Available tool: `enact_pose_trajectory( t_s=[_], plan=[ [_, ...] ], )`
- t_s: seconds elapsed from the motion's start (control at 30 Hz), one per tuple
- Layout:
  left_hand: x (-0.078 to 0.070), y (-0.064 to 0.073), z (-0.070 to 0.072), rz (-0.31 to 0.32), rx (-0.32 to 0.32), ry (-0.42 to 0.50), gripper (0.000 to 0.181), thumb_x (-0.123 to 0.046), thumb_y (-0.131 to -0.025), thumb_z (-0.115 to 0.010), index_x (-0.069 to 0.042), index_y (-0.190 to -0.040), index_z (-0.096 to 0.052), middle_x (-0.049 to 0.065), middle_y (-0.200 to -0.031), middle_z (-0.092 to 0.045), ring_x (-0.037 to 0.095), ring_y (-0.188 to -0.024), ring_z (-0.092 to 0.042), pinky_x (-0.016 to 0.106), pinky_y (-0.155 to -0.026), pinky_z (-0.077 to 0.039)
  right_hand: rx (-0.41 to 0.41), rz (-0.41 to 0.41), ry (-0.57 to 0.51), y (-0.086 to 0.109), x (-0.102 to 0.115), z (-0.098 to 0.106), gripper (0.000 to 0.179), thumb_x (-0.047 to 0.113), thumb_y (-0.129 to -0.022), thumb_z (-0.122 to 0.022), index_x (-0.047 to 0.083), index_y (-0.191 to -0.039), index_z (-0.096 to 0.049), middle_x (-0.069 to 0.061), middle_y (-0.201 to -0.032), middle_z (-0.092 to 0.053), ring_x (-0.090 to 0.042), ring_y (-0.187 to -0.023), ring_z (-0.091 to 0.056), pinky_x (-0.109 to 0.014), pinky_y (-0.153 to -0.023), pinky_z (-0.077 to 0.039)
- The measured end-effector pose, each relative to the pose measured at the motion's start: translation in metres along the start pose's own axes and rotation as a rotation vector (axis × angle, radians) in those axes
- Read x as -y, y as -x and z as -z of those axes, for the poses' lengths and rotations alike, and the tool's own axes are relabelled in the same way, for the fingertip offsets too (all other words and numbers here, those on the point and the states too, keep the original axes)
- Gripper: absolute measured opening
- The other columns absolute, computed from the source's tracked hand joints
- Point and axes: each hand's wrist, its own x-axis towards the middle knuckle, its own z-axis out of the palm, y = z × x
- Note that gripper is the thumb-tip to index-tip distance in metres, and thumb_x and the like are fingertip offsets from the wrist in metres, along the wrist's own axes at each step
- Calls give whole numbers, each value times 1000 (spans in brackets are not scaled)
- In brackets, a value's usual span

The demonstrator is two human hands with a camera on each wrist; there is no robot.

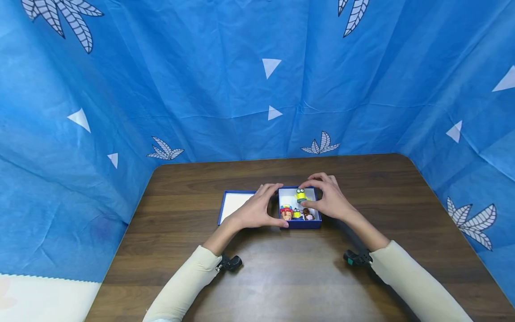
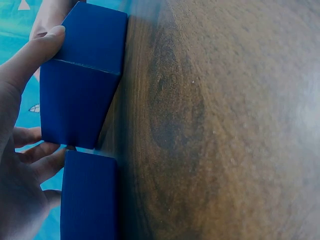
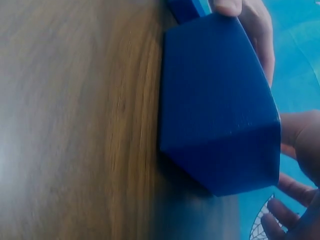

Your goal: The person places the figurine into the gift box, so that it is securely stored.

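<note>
An open blue box (image 1: 304, 225) with a white inside stands on the table. My left hand (image 1: 252, 210) grips its left side, thumb on the front rim and fingers at the back; the thumb also shows against the blue wall (image 2: 82, 102) in the left wrist view. Over the back right part of the box, my right hand (image 1: 333, 200) pinches a yellow-and-green minion figurine (image 1: 301, 196) between thumb and finger. Along the front inside lie a red-and-blue figurine (image 1: 286, 212), a small yellow-and-blue minion figurine (image 1: 297, 213) and a brown-haired figurine (image 1: 307, 214).
Left of the box lies a blue-edged lid (image 1: 233, 204) with its white inside up, partly behind the left hand. The wooden table (image 1: 281, 277) ends at a blue curtain (image 1: 225, 89) at the back and sides.
</note>
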Motion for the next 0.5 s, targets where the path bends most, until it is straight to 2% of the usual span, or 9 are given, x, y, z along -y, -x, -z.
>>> enact_pose_trajectory(
  t_s=[0.3, 0.5],
  plan=[
    [0, 0, 0, 4, 2, 10, 123, -69, -77, -89, -23, -171, -25, 5, -170, -35, 26, -150, -44, 58, -120, -48, -15, -73, 97, 0, 10, -8, 42, 28, -84, -94, 20, -124, -82, -20, -149, -59, -46, -136, -38, -71, -112, -30],
    [0, 0, 0, -1, 3, 15, 123, -69, -77, -89, -22, -171, -25, 5, -169, -36, 26, -151, -43, 58, -120, -48, 10, -108, 130, 0, 10, -12, 41, 32, -85, -93, 20, -123, -83, -18, -149, -62, -48, -137, -40, -72, -111, -31]
  ],
)
